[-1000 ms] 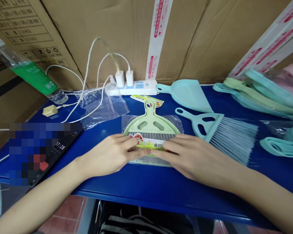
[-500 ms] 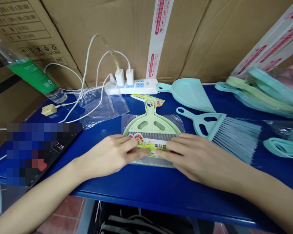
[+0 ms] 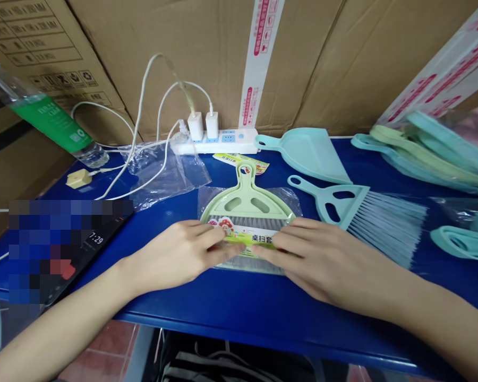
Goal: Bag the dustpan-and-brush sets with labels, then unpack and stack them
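Note:
In front of me a light green dustpan and brush set (image 3: 245,200) lies flat in a clear plastic bag, handle pointing away. A printed card label (image 3: 258,237) with red mushrooms runs across its grey bristles. My left hand (image 3: 187,246) is closed on the set's left side, its fingers bent onto the label and its thumb pointing inward. From the other side my right hand (image 3: 318,252) grips the set's right part, thumb also pointing inward. The two thumb tips nearly meet over the label. Fingers partly hide the set's lower edges.
Behind the right hand lie a blue dustpan (image 3: 313,151) and a blue brush (image 3: 350,207). Bagged sets (image 3: 430,154) pile up at right. A power strip (image 3: 239,140), empty plastic bag (image 3: 167,175), phone (image 3: 91,244) and bottle (image 3: 50,119) stand around; cardboard boxes (image 3: 207,48) wall the back.
Both hands stay in place on the set, with hardly any shift. The phone's timer has moved from 28 to 29.

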The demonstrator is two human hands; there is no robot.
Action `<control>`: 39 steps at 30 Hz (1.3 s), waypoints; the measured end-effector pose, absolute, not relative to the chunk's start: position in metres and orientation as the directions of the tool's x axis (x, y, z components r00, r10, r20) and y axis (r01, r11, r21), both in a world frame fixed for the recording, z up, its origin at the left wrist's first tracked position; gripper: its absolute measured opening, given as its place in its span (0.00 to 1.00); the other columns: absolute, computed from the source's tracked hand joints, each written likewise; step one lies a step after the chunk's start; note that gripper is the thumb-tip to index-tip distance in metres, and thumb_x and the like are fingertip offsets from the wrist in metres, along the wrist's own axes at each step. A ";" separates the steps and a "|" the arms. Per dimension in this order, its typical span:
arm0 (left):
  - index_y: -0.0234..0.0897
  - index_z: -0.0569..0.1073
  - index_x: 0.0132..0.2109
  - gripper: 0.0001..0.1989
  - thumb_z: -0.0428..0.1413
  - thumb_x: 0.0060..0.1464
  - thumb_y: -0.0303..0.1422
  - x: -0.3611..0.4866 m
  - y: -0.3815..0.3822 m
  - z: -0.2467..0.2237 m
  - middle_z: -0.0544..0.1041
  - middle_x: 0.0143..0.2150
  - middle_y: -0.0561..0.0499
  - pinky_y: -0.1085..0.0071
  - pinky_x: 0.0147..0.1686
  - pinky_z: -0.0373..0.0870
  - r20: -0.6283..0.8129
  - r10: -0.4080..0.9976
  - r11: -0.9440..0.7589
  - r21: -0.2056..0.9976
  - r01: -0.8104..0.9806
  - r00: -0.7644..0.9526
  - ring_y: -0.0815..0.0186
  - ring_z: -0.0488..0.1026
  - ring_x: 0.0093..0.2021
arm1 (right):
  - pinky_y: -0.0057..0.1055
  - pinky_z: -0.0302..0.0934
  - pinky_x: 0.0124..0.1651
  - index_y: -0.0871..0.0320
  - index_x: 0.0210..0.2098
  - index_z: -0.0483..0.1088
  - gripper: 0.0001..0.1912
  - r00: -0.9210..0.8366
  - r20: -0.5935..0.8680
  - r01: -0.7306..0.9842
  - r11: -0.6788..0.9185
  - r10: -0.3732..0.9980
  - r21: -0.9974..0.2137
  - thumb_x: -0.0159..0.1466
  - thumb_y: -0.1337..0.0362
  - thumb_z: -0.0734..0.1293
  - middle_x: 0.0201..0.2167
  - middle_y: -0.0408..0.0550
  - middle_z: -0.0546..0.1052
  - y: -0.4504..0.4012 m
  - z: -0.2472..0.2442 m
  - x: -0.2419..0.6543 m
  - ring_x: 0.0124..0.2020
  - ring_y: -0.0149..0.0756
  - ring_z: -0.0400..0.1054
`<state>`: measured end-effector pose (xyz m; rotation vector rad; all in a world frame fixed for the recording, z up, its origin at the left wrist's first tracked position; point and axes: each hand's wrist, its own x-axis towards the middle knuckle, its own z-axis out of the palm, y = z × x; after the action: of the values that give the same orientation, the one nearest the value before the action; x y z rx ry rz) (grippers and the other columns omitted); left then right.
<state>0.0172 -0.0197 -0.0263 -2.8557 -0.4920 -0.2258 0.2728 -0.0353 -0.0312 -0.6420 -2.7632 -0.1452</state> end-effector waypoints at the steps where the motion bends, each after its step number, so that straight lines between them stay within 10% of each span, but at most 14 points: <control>1: 0.37 0.73 0.54 0.16 0.45 0.66 0.24 0.017 -0.019 -0.027 0.71 0.32 0.52 0.70 0.32 0.72 0.190 0.307 -0.916 -0.205 0.344 0.932 0.67 0.72 0.31 | 0.35 0.61 0.36 0.61 0.40 0.74 0.16 -0.854 0.309 0.447 0.894 0.419 0.023 0.66 0.76 0.56 0.28 0.44 0.75 -0.035 -0.032 0.272 0.29 0.38 0.68; 39: 0.34 0.70 0.54 0.15 0.51 0.61 0.24 0.023 -0.025 -0.030 0.75 0.33 0.52 0.66 0.31 0.74 0.138 0.363 -0.914 -0.138 0.381 0.922 0.62 0.75 0.30 | 0.34 0.64 0.36 0.59 0.40 0.75 0.16 -0.837 0.280 0.480 0.877 0.469 -0.033 0.62 0.78 0.59 0.28 0.45 0.75 -0.036 -0.030 0.270 0.29 0.36 0.68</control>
<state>0.0227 -0.0247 -0.0305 -2.9196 -0.5689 -0.1643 0.2700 -0.0358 -0.0297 -0.7152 -2.7670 -0.0553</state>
